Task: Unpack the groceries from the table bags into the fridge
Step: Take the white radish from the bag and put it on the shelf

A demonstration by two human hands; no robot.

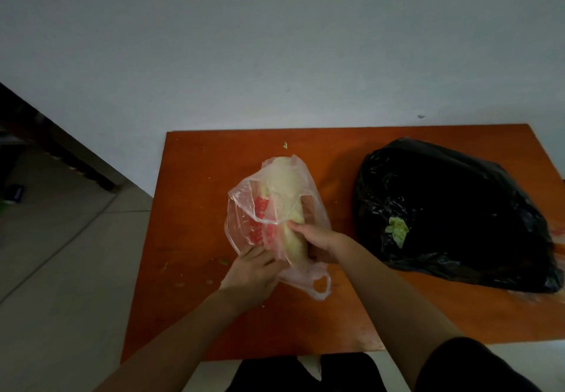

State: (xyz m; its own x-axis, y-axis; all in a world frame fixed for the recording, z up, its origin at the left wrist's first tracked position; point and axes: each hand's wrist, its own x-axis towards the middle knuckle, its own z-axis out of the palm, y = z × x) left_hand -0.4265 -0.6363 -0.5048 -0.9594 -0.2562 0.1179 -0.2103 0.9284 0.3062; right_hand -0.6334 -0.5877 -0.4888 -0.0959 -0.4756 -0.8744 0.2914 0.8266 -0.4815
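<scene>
Early in the task, by the look of it: both bags sit on the orange surface [195, 177], no fridge in view. Black bag [452, 208] at right is untouched, a bit of green showing. Right hand [318, 238] is clamped around the pale long vegetable [293, 196], half out of the clear bag [253, 217]. Left hand [253, 269] pinches the bag's plastic, fingers closed.

Domestic room, likely a home: plain white wall [275, 40], tiled floor [61, 254], orange wooden table [195, 208] bearing plastic grocery bags [244, 208].
</scene>
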